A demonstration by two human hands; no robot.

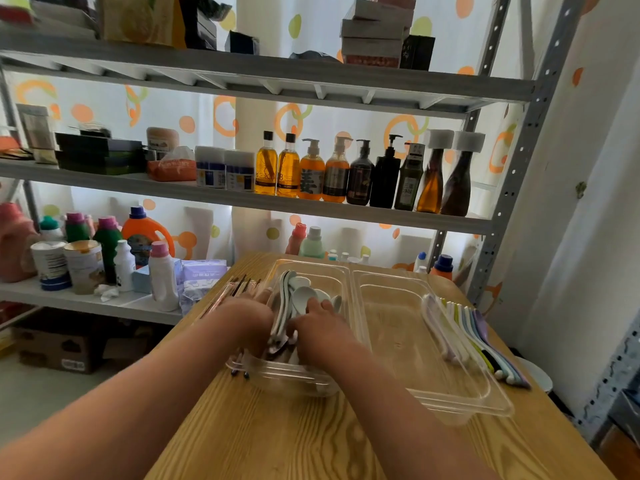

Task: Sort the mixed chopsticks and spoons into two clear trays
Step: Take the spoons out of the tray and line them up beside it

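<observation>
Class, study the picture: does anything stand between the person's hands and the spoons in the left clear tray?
Nothing visible does. Both the left hand and the right hand are inside the left tray, touching the spoons. Only the trays' rims separate it from the right tray.

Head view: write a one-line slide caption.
Left hand and right hand reach among spoons in one clear tray; second tray beside it.
</observation>
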